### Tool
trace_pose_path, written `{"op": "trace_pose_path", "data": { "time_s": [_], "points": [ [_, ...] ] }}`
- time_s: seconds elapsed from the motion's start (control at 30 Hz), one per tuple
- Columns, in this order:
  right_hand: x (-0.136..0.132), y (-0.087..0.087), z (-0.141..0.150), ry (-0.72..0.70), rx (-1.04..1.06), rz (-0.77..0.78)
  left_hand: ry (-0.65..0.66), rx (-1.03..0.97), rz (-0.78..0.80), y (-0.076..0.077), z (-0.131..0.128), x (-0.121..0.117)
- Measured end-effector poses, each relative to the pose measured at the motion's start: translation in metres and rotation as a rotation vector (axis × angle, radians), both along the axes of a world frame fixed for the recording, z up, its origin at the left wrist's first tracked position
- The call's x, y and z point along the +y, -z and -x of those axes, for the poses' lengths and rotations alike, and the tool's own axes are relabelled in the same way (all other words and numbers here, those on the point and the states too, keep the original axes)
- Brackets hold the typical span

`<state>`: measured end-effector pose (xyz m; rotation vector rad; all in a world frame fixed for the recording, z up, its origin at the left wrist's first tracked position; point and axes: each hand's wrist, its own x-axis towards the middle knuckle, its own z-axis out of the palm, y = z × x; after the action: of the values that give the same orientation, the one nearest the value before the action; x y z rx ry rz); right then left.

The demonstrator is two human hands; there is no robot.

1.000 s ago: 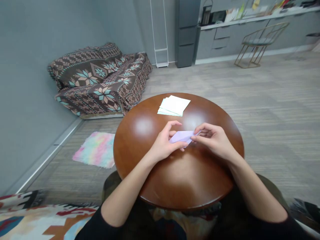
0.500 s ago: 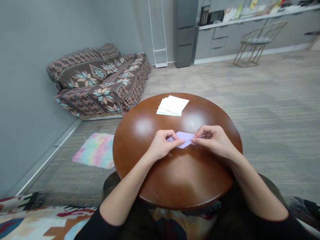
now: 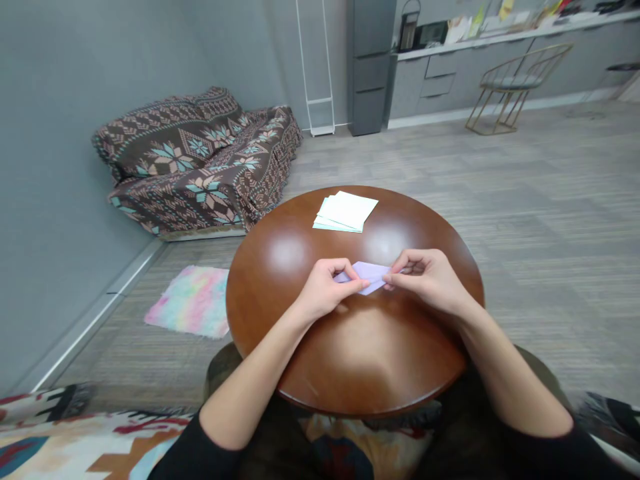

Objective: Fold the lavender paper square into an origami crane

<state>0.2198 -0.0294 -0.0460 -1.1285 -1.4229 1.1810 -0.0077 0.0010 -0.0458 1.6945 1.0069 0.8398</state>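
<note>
A small folded piece of lilac paper (image 3: 369, 273) lies between my two hands over the middle of a round brown wooden table (image 3: 350, 360). My left hand (image 3: 325, 290) is closed, pinching the paper's left end between thumb and fingers. My right hand (image 3: 425, 277) pinches the right end with its fingers curled. Both forearms rest over the table's near half.
A small stack of white and pale green paper sheets (image 3: 345, 212) lies at the table's far edge. A sofa under a patterned brown throw (image 3: 200, 160) stands at the left wall. A pastel rug (image 3: 193, 300) lies on the floor. A gold wire chair (image 3: 515, 83) stands at the far cabinets.
My left fingers, spread over the paper a second ago, have curled into a pinch. The paper has been pressed flatter and shifted slightly away from me.
</note>
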Motion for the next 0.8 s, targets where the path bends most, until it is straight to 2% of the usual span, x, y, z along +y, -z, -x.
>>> {"op": "trace_pose_path", "data": {
  "time_s": [0.27,0.4,0.53,0.67,0.8],
  "points": [
    [0.001,0.003,0.0,-0.003,-0.011,0.004,0.005,-0.004,0.024,0.001,0.0,0.0],
    [0.002,0.006,0.001,-0.003,0.064,-0.001,-0.008,-0.012,0.013,0.001,-0.001,0.0],
    [0.005,0.006,0.0,-0.017,0.138,-0.014,0.005,-0.123,0.093,0.004,-0.002,0.001],
    [0.006,0.003,0.003,0.113,0.179,-0.05,0.025,-0.15,0.22,0.006,-0.002,0.001],
    [0.003,0.002,0.018,0.234,0.188,-0.05,-0.005,-0.243,0.241,0.006,-0.007,-0.001]
  ]
}}
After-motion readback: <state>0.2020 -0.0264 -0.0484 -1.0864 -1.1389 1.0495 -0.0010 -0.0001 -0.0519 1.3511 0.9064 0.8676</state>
